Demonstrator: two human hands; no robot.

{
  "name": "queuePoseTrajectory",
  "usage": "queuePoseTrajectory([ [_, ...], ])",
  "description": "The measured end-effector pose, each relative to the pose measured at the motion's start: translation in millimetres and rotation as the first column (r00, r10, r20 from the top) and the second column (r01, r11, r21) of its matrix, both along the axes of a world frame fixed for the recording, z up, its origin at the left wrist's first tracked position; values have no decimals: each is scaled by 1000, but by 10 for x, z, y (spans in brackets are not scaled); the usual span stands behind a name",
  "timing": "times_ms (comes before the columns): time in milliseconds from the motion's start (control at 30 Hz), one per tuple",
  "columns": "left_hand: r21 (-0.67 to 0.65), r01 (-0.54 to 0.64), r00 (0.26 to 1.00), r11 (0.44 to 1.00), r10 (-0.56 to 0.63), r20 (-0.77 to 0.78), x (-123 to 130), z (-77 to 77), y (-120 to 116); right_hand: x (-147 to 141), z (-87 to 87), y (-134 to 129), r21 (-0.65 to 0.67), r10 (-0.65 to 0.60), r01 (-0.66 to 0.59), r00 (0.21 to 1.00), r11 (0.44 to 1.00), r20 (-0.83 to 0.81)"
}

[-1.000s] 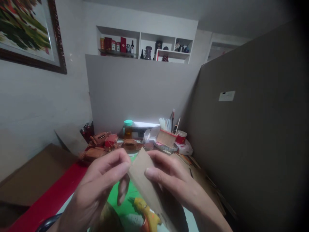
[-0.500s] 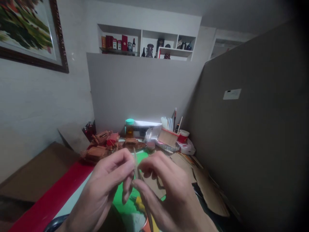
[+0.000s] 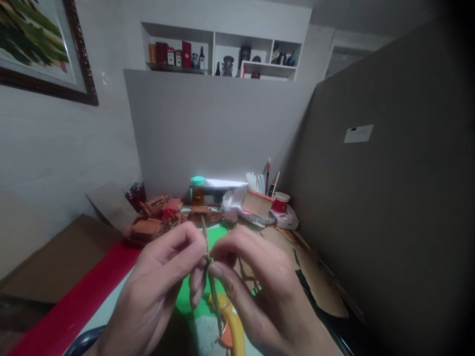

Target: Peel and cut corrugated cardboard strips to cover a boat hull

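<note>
A thin brown strip, apparently cardboard, stands nearly upright between my hands and runs down toward me. My left hand pinches its upper part between thumb and forefinger. From the other side, the curled forefinger and thumb of my right hand close on the strip just below that pinch. Beneath the hands, on a green mat, lies a yellow tool with an orange part that looks like a glue gun. My right hand and the strip cover some of it.
Brown model pieces sit at the back left, near a jar with a turquoise lid. A box and a red-and-white tub stand at the back right. Cardboard sheets lie along the right partition.
My right thumb has risen toward its forefinger, closing on the strip. More of the yellow tool shows below. The view has tilted slightly down.
</note>
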State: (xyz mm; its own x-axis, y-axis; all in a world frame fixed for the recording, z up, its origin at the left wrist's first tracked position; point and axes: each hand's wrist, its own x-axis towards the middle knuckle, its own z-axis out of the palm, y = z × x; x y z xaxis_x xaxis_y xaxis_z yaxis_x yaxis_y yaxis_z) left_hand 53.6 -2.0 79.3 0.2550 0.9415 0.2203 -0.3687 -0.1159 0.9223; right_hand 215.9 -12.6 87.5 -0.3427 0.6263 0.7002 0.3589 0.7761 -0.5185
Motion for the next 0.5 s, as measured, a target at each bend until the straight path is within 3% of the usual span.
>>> queuePoseTrajectory([
  [333, -57, -8, 1000, 998, 8, -5, 30, 15, -41, -28, 2, -58, -65, -26, 26, 1000, 998, 0],
  [500, -23, -34, 998, 999, 33, -49, 37, 4, -49, -3, 13, -63, -84, 7, -6, 1000, 996, 11],
])
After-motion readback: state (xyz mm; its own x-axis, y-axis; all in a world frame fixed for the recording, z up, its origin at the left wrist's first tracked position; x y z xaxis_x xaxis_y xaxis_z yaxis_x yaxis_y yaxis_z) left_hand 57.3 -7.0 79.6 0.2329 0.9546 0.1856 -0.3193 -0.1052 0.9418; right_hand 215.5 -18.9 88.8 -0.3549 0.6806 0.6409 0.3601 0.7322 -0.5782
